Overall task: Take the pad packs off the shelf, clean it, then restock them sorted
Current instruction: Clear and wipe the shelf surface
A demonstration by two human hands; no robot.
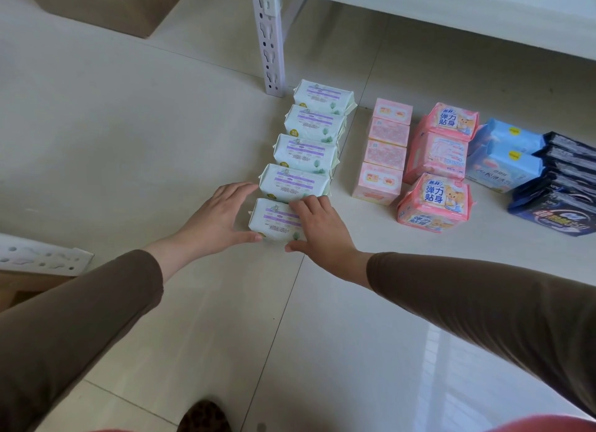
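Several pale green pad packs (304, 155) lie in a row on the tiled floor, running away from me. My left hand (219, 215) touches the left end of the nearest green pack (274, 220), fingers fairly straight and thumb at its front edge. My right hand (317, 226) lies on that pack's right part, fingers curled over its top and thumb at the front edge. To the right lie pink boxes (383, 154), pink bear packs (438, 170), light blue packs (506, 154) and dark navy packs (561, 186). The white shelf (451, 9) stands above them.
A white perforated shelf post (269, 38) stands just behind the green row. Part of another white perforated rail (42, 257) shows at the left edge. A brown cardboard box (106, 2) sits at the top left. My shoe (204, 417) is at the bottom.
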